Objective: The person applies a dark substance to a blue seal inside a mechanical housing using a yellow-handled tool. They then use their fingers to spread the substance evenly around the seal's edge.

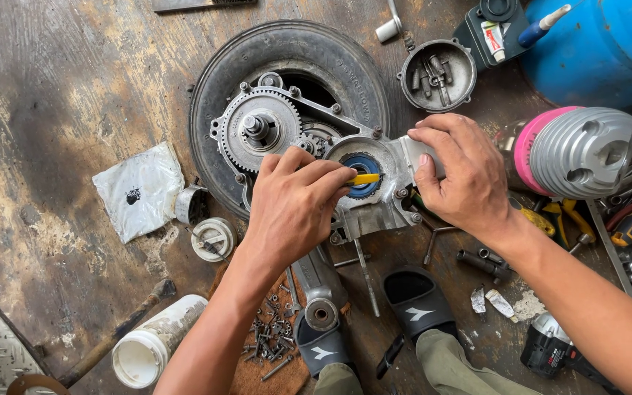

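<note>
The grey cast-metal engine casing (374, 197) is lying on the black rubber tyre (221, 80), which is resting on the stained wooden floor (60, 95). The left hand (294, 205) is pinching a slim yellow-handled tool (363, 178), fingers closed on it, and is working its tip at the blue round seal (363, 170) set in the casing. The right hand (462, 175) is pressing down on the casing's right edge, fingers curled over it and bracing it. The casing is looking heavy, rigid and probably oily, so it is best gripped by its thick outer edges. The large toothed steel gear (257, 135) is offering sharp edges; the seal is appearing soft and easily scored.
</note>
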